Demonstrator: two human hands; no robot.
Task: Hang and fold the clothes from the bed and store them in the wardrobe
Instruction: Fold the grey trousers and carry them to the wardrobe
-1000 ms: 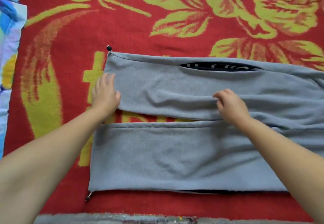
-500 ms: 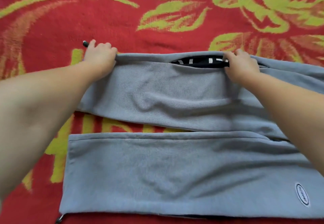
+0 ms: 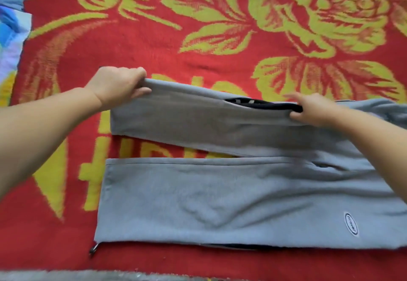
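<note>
Grey trousers' (image 3: 220, 197) far leg edge pinched between both hands' fingers (image 3: 141, 76).

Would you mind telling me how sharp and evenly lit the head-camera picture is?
Head view: soft, even light, no glare; the right hand is motion-blurred, the left hand crisper; the far leg of the grey trousers casts a faint shadow; the blanket pattern bows slightly from wide-angle distortion.

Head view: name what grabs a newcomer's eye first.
The red blanket with big yellow-green flowers fills the frame. On it lie grey trousers; the left hand and right hand grip the far leg's upper edge, lifting it.
</note>
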